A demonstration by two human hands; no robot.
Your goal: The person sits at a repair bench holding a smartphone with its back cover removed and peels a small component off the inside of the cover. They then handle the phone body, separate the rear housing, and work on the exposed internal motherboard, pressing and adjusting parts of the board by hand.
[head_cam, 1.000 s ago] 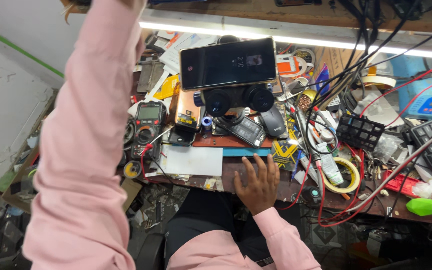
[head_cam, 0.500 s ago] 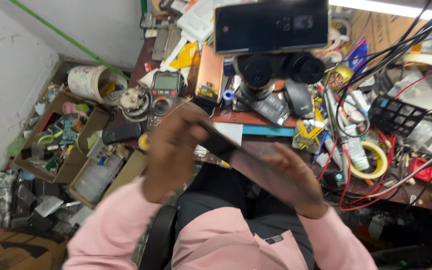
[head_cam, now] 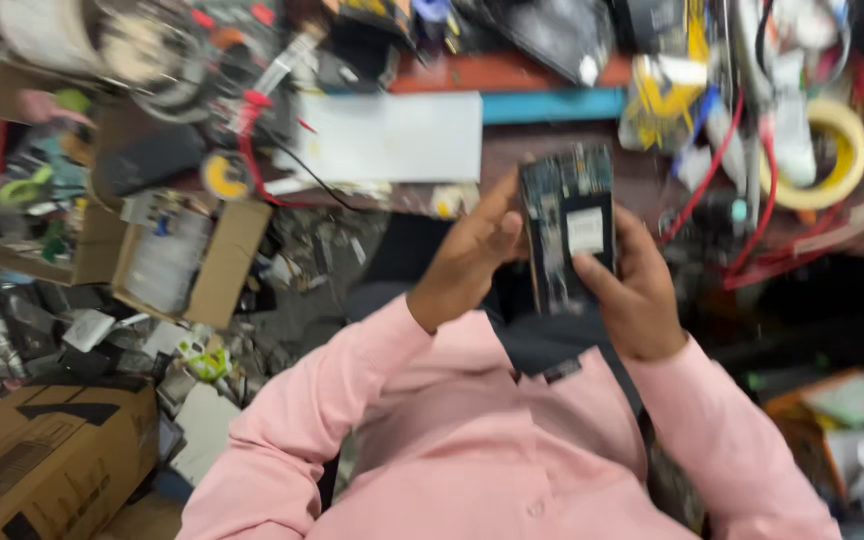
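Observation:
An opened phone (head_cam: 568, 228) with its back removed, showing a dark battery with a white label and a circuit board at the top, is held upright in front of my chest. My left hand (head_cam: 467, 255) grips its left edge with the thumb on the side. My right hand (head_cam: 635, 285) holds the right edge and lower part, thumb across the battery. Both sleeves are pink. The picture is blurred by motion.
The cluttered workbench edge runs across the top with a white pad (head_cam: 392, 136), a blue strip (head_cam: 552, 104), a roll of yellow tape (head_cam: 832, 155) and red wires (head_cam: 752, 225). Cardboard boxes (head_cam: 192, 262) of parts and a larger carton (head_cam: 47, 450) stand at the left on the floor.
My left arm came down from overhead and joined the right hand. Both hands now hold the opened phone upright near my chest. The camera has tilted down, away from the bench.

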